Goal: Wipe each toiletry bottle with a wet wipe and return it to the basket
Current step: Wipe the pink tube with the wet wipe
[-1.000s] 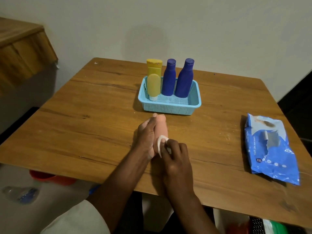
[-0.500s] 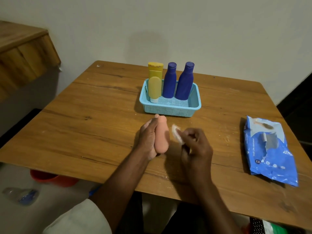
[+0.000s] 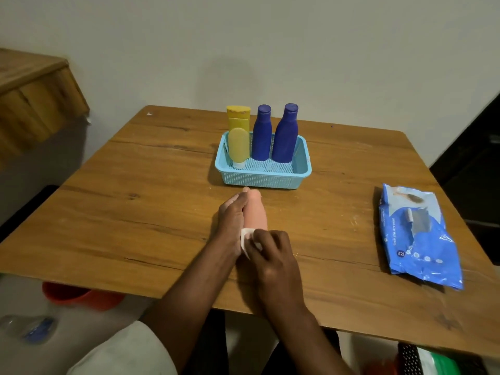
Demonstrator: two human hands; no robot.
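Head view: I'm looking down on a wooden tabletop [image 3: 135, 212] pushed up against a pale wall [image 3: 297, 50], with a wooden ledge [image 3: 35, 96] off to my left and a red tub [image 3: 81, 296] on the floor below the near edge. My left hand [image 3: 230, 220] grips the peach bottle [image 3: 255, 212], fingers [image 3: 244, 192] curled round its far end. The bottle lies with its long axis running away from me, its rounded tip pointing toward the basket [image 3: 262, 180], just in front of the basket's near wall. My right hand [image 3: 273, 255] pinches a white wet wipe [image 3: 247, 240], fingers curled tight on it, pressing it to the bottle's near end beside my left wrist. The light blue basket sits mid-tabletop and holds four things along its far side: a yellow tube [image 3: 238, 150] standing on its white cap, a taller yellow tube [image 3: 238, 116] behind it, and two dark blue bottles [image 3: 262, 133] [image 3: 285, 133] upright, side by side. The basket's near half shows bare mesh. Over to my right, the blue wipes pack [image 3: 416, 239] lies flat, well apart from my hands, its flap torn open.
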